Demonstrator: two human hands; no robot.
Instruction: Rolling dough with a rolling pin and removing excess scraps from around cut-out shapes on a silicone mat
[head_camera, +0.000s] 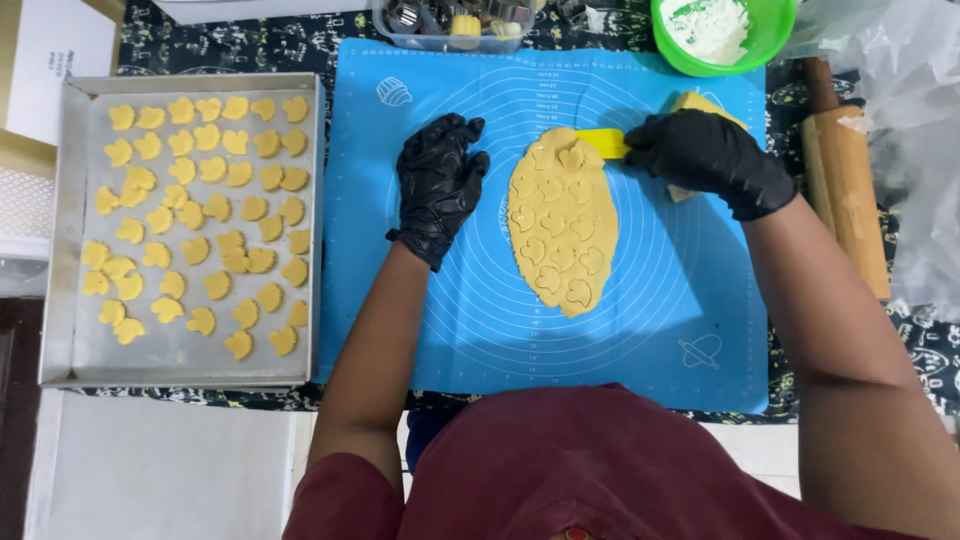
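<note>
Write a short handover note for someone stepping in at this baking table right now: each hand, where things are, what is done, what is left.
Left hand: gloved, flat on the blue mat, beside the dough.
Right hand: gloved, holding a yellow scraper at the dough's top edge.
Done: shapes are pressed all over the dough; the tray holds many cut cookies.
Left: the pressed shapes are still in the dough, not yet on the tray.
Nearby: rolling pin, green flour bowl.

I see the blue silicone baking mat (660, 300) at the table's centre, with the oval sheet of rolled yellow dough (560, 225) on it. Left of the mat sits the rectangular metal baking tray (60, 230), holding rows of small cut-out dough shapes (195, 215). Behind the mat is the green plastic bowl of flour (715, 35); the wooden rolling pin (850, 195) lies right.
</note>
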